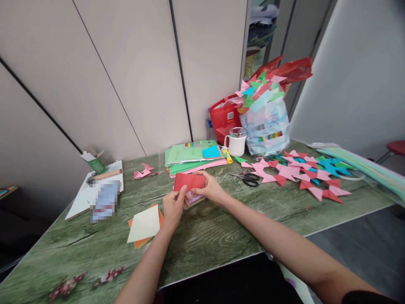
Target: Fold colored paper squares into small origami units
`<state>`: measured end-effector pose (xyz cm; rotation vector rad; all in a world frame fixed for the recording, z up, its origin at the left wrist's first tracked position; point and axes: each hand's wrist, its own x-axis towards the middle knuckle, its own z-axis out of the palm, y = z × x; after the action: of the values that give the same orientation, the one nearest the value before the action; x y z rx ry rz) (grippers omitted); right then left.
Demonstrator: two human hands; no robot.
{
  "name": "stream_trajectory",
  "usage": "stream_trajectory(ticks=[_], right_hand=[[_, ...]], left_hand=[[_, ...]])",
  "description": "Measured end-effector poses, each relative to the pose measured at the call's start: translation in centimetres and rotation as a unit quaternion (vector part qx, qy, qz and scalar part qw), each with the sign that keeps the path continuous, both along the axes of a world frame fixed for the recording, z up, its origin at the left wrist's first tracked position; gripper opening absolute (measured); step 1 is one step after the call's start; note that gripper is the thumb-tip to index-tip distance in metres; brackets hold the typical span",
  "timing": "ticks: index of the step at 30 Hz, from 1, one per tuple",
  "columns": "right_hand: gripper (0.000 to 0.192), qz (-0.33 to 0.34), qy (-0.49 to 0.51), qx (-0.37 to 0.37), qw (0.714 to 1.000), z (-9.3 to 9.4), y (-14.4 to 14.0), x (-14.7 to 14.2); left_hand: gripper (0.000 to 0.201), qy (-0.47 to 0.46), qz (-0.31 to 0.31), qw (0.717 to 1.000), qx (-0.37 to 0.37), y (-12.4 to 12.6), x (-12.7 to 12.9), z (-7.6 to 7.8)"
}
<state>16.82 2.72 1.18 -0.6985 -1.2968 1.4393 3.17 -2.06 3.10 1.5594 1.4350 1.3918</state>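
Note:
Both hands hold a folded red paper (189, 181) just above the green wood-grain table (221, 236). My left hand (173, 207) pinches its lower left corner. My right hand (211, 188) grips its right edge, fingers behind the sheet. A pale pink sheet (193, 197) lies on the table under the red paper. A small stack of cream and orange square sheets (144, 225) rests just left of my left hand.
Black scissors (248, 178) lie right of my hands. Several folded paper stars (303, 175) spread across the right side. A stack of coloured paper (193, 158), a white mug (236, 143), and bags (264, 118) stand at the back. A clipboard (95, 190) lies at left.

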Motion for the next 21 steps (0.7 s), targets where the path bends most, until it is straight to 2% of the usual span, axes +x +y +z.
stream_trajectory(ticks=[5,10,16,18,21], right_hand=[[0.052,0.000,-0.008,0.009,1.000,0.3,0.0,-0.1],[0.045,-0.004,0.005,0.004,1.000,0.1,0.6,0.2],[0.036,-0.070,0.068,-0.015,0.995,0.1,1.6,0.8],[0.036,-0.072,0.092,-0.029,0.993,0.4,1.4,0.6],[0.046,-0.042,0.094,-0.029,0.994,0.5,0.8,0.2]], left_hand=[[0.039,-0.001,0.008,1.000,0.016,-0.1,-0.1,0.4],[0.038,-0.018,0.049,0.997,0.050,-0.1,-0.5,1.1],[0.037,-0.088,0.078,0.990,0.084,0.5,-1.2,0.9],[0.037,-0.096,0.075,0.990,0.071,0.7,-1.1,0.5],[0.037,-0.094,0.038,0.994,0.026,0.7,-0.7,-0.1]])
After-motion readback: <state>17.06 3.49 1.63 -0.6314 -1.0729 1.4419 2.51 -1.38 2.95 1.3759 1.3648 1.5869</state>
